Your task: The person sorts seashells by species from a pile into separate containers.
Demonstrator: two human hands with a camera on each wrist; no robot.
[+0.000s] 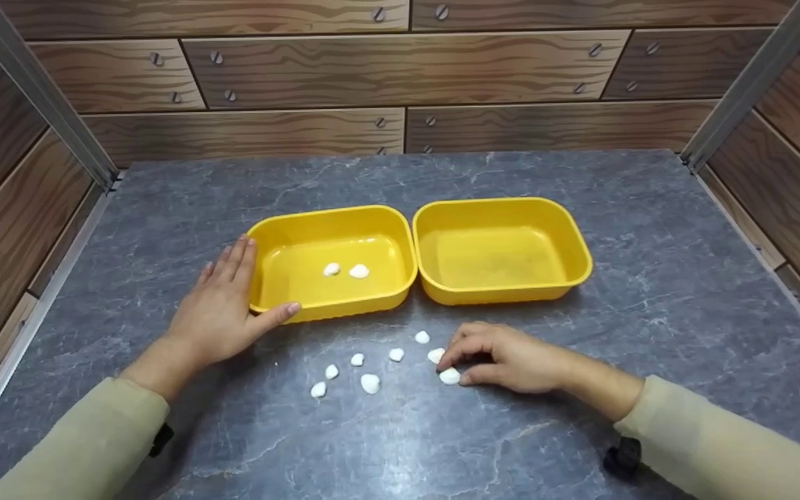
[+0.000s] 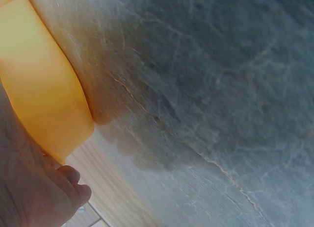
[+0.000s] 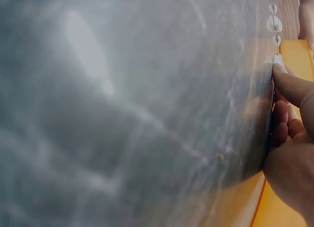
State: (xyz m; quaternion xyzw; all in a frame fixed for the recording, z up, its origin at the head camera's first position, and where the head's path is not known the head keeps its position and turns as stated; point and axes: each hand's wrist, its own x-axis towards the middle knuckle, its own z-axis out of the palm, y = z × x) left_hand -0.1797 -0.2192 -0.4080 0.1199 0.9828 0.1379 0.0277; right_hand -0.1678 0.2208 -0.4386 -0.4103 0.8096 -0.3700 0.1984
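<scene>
Right hand (image 1: 504,357) curls over a white pebble (image 1: 449,376) just in front of the two yellow tubs.

Its forearm comes in low from the right, wrist flat on the grey stone tabletop (image 1: 650,264); the fingers are bent and close together, their tips touching the pebble, with a second pebble (image 1: 435,355) just beside them, though whether either is actually pinched cannot be told. More white pebbles (image 1: 370,382) lie scattered on the tabletop in front of the left tub (image 1: 330,305), near its front wall. Two pebbles (image 1: 359,271) rest inside that tub. The left hand (image 1: 219,312) lies against the left tub's outer left wall, fingers straight along the rim and thumb spread across its front corner. The right tub (image 1: 504,292) sits touching the left tub's right side.
</scene>
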